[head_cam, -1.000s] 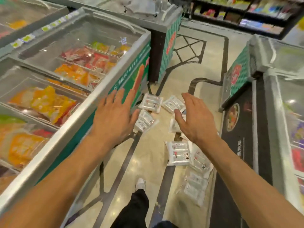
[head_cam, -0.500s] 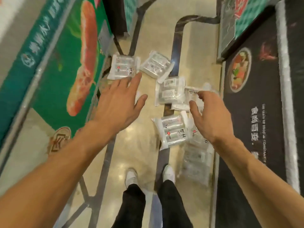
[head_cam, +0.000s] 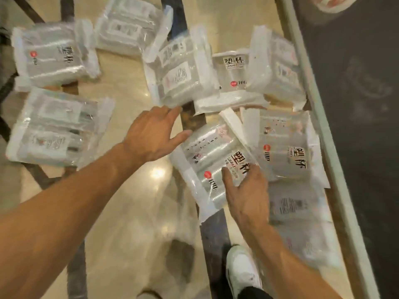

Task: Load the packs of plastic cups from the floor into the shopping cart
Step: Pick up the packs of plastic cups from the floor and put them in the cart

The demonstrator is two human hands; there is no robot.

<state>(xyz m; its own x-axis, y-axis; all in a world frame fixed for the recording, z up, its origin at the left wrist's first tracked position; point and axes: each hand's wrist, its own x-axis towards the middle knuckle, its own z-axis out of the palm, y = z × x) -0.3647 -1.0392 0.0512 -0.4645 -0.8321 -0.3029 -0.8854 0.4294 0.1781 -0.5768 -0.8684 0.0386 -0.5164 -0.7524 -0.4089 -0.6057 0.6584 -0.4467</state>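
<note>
Crouching lower than a second ago; both hands reach the nearest pack of plastic cups (head_cam: 213, 156) on the floor (head_cam: 129, 190). Left hand (head_cam: 153, 134) spread wide at its edge, right hand (head_cam: 248, 190) flat on top, no grip closed yet. Shopping cart out of view; first lift looks imminent.

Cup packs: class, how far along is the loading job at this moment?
Done: nothing visibly; no cart in view. In hand: the right hand rests on the middle pack, the left hand open beside it. Left: every pack seen lies on the floor.
</note>
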